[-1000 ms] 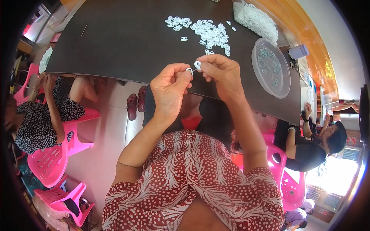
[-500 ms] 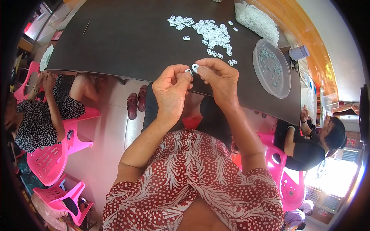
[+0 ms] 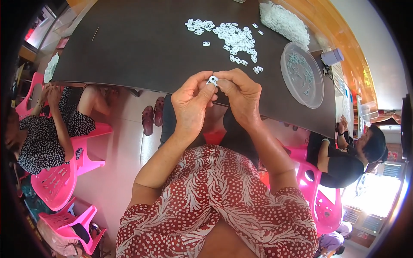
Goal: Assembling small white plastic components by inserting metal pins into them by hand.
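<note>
- A small white plastic piece (image 3: 212, 80) sits pinched between the fingertips of both hands, held just above the near edge of the dark table (image 3: 129, 47).
- The piece looks flat and pale with small openings; finer detail is too small to tell.
- The left hand (image 3: 191, 105) closes thumb and forefinger on its left side; the right hand (image 3: 241, 96) grips its right side the same way.
- Judging by the layout, the work looks partway: a loose scatter of similar white pieces (image 3: 230, 36) still waits toward the far edge.
- A heaped pile of white pieces (image 3: 284, 21) lies near the far right corner.
- A round clear lid or dish (image 3: 302, 75) near the right edge holds a few small greenish bits.
</note>
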{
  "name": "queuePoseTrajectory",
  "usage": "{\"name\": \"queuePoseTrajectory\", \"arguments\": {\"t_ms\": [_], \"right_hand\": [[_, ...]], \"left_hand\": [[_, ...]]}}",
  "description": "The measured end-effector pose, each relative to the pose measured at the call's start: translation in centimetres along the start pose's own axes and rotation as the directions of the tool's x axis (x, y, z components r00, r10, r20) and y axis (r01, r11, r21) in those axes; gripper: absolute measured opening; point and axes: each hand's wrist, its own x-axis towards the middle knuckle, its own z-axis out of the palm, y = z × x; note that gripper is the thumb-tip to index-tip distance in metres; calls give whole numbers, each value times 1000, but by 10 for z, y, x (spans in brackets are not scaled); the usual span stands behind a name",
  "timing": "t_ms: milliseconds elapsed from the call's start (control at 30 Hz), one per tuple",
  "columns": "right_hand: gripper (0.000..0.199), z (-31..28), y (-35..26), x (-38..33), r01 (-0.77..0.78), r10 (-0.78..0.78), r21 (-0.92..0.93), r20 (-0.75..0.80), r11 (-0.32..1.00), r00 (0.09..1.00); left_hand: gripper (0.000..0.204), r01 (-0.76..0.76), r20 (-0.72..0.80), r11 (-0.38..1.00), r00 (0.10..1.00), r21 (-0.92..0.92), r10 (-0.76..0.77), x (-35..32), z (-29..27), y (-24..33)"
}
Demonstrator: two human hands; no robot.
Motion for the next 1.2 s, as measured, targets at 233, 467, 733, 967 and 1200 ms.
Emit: {"name": "queuePoseTrajectory", "arguments": {"t_ms": [233, 467, 733, 967, 1200], "right_hand": [[10, -1, -2, -4, -106, 106, 80, 7, 991, 994], [15, -2, -3, -7, -71, 66, 61, 77, 996, 995], [26, -1, -3, -8, 130, -127, -169, 26, 977, 992], [25, 2, 1, -13, 281, -296, -293, -8, 914, 955], [32, 7, 0, -11, 400, -414, -345, 35, 849, 910]], "left_hand": [[26, 17, 64, 1000, 998, 24, -18, 0, -2, 1], [22, -12, 51, 999, 999, -48, 14, 1, 0, 3], [19, 2, -25, 999, 1000, -51, -4, -2, 7, 10], [18, -96, 23, 990, 995, -105, 99, -6, 3, 0], [17, -11, -72, 984, 997, -179, -2, -7, 8, 9]]}}
